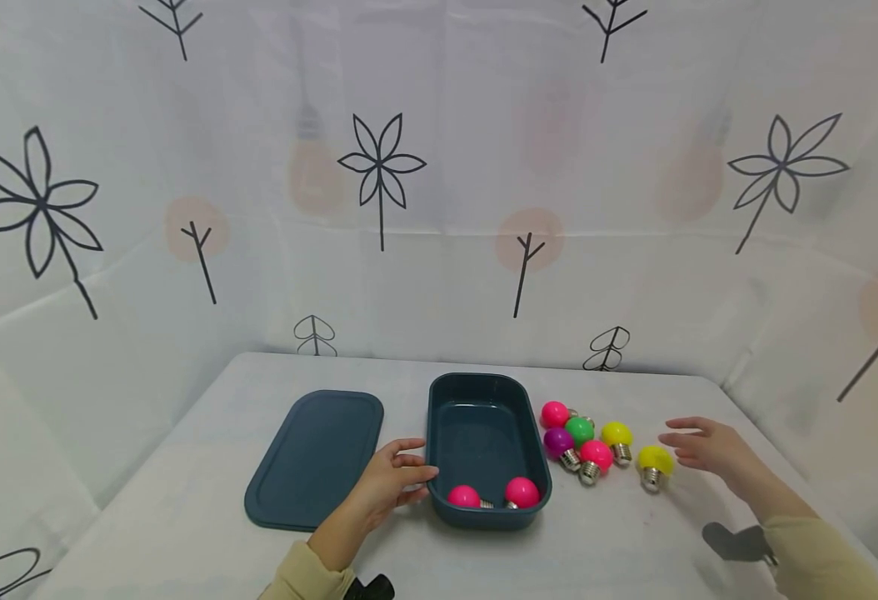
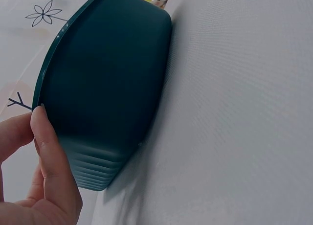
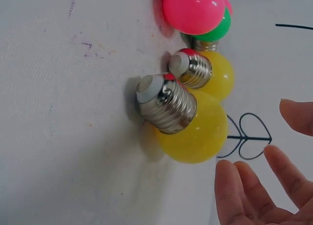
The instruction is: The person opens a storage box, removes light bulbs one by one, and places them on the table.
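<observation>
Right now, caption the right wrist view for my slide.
Open right hand hovers beside a yellow bulb lying on the white table.

No readable text, labels, brands or numbers in any view.
Backdrop cloth (image 1: pixel 439 167) carries only printed line drawings of flowers, twigs and leaves plus pale round blots, no lettering. Dark teal box (image 1: pixel 486 442) and its lid (image 1: pixel 317 457) look plain, no marking visible. Coloured bulbs (image 1: pixel 596 450) show bare metal screw bases in the right wrist view, no stamp legible. Faint scribble marks on the table (image 3: pixel 73 44), not readable as characters.
</observation>
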`<action>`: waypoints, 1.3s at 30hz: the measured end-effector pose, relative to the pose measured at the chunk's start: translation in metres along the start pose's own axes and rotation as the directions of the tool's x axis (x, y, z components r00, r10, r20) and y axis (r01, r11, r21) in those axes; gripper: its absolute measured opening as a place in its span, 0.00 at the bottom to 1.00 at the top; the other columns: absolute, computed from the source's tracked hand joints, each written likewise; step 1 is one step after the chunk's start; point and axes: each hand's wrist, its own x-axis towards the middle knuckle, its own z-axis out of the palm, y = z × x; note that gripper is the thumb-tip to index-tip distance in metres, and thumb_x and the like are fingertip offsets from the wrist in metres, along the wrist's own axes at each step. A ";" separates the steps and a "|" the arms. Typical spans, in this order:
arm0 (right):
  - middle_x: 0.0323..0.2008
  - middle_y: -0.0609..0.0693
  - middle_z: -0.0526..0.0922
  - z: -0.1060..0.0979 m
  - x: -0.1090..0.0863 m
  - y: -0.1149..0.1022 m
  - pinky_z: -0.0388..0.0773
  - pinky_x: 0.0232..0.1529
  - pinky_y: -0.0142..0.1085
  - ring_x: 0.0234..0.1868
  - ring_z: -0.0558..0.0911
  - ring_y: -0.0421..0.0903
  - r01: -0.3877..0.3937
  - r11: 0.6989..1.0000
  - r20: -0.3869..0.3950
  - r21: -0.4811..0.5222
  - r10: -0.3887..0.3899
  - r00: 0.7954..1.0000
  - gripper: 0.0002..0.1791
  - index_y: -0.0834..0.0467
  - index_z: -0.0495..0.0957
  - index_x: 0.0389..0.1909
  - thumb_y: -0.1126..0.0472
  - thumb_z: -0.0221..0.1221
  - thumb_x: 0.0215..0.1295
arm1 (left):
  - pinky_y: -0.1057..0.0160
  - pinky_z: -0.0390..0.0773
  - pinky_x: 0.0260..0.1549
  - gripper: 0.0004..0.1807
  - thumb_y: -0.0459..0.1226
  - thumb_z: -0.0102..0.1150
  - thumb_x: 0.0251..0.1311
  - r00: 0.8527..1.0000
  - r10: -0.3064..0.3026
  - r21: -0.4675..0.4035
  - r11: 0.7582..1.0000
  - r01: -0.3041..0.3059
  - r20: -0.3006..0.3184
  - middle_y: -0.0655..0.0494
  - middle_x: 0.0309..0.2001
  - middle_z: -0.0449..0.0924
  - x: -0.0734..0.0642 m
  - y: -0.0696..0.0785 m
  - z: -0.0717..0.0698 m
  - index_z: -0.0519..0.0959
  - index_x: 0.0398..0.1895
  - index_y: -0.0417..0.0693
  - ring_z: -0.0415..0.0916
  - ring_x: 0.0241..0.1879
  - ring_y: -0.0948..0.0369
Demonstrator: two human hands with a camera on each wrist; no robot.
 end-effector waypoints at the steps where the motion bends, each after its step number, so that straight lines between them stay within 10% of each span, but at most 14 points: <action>1: 0.49 0.74 0.70 0.000 0.000 -0.002 0.80 0.38 0.36 0.36 0.79 0.48 0.004 1.000 0.001 0.002 -0.004 1.000 0.43 0.76 0.57 0.60 0.48 0.63 0.58 | 0.63 0.82 0.31 0.33 0.30 0.66 0.52 1.000 0.000 -0.001 1.000 0.000 -0.001 0.50 0.38 0.71 0.000 0.000 0.000 0.64 0.61 0.36 0.75 0.29 0.62; 39: 0.52 0.71 0.70 0.052 0.005 -0.057 0.78 0.47 0.42 0.49 0.76 0.61 0.160 0.980 0.092 0.115 -0.171 0.981 0.35 0.72 0.60 0.61 0.52 0.59 0.63 | 0.63 0.81 0.31 0.33 0.31 0.66 0.52 1.000 -0.003 0.002 1.000 0.003 0.002 0.50 0.38 0.71 0.000 0.001 0.001 0.64 0.61 0.35 0.75 0.29 0.61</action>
